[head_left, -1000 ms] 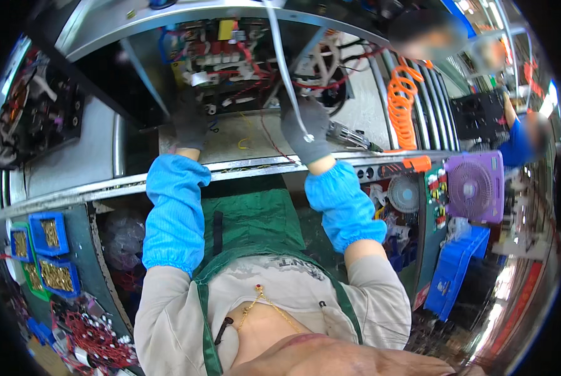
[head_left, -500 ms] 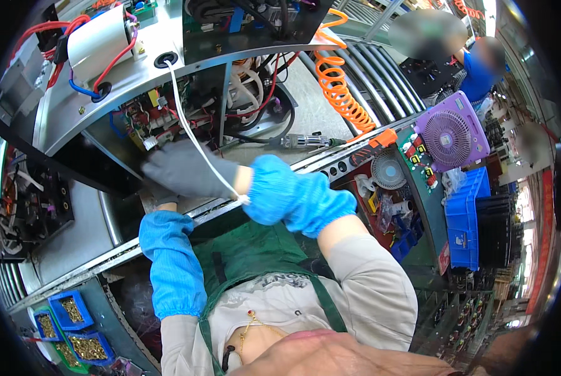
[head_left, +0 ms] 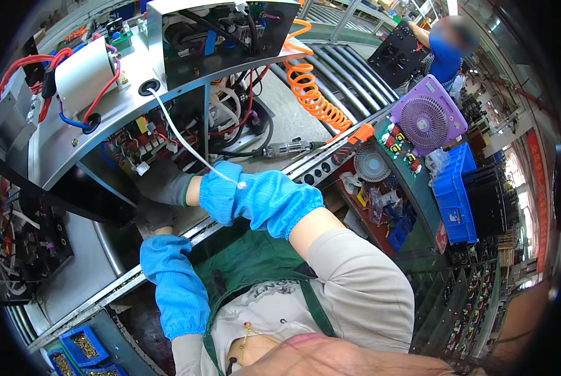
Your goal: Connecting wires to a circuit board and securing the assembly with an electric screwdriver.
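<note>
My right hand (head_left: 164,182), in a dark grey glove, reaches into the lower bay of a metal machine chassis (head_left: 120,106). My left hand (head_left: 155,215), gloved alike, is just below it at the bay's near edge. The fingers of both hands are dark and hidden, so whatever they hold cannot be made out. Just above my right hand are a circuit board (head_left: 143,141) with coloured wires and a white plug connector (head_left: 143,168). A white cable (head_left: 179,135) comes out of a grommet on the chassis top, and its end rests over my right blue sleeve.
Right of the chassis lie a power screwdriver (head_left: 286,148) and a coiled orange air hose (head_left: 312,94). A purple fan (head_left: 424,119) and a blue crate (head_left: 453,200) stand farther right. Screw bins (head_left: 83,346) sit lower left. A co-worker in blue (head_left: 443,53) is at the far right.
My right hand has gone lower and deeper into the bay, its forearm shifting left. The white cable's end now lies on the sleeve. The whole view has shifted slightly.
</note>
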Available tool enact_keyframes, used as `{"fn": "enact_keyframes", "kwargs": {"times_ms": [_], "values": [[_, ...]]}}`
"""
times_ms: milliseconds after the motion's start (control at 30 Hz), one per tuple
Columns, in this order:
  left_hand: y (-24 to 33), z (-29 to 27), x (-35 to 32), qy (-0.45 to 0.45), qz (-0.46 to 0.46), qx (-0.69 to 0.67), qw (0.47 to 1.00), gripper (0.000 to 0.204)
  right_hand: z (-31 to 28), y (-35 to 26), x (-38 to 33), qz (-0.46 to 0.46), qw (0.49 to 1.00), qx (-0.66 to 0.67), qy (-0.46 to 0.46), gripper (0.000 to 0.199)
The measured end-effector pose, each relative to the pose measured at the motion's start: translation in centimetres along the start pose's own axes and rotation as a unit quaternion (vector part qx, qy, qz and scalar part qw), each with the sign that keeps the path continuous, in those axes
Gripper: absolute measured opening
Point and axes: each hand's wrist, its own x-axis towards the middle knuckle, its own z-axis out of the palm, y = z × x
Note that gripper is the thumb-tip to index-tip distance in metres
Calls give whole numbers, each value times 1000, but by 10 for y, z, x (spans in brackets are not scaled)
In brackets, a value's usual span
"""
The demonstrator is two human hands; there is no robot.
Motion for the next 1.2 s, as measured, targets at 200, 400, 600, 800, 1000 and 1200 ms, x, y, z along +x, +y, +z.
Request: {"fn": "enact_keyframes", "kwargs": {"times_ms": [200, 400, 600, 800, 1000, 1200], "values": [[-11, 16, 3, 45, 34, -86, 995, 44, -20, 2, -2, 35, 997, 70, -9, 29], [-27, 30, 9, 85, 90, 10, 992, 50, -2, 13, 2, -4, 999, -9, 33, 32], [-8, -22, 17, -106, -20, -224, 969, 55, -16, 18, -1, -1, 999, 50, 0, 26], [16, -8, 2, 37, 61, -18, 997, 51, -1, 17, -4, 27, 993, 47, 102, 26], [48, -53, -4, -89, -116, 17, 989, 40, -12, 20, -16, -92, 986, -118, 76, 21], [29, -12, 5, 179, -13, -170, 969, 32, 22, 34, -3, -135, 960, -191, 152, 19]]}}
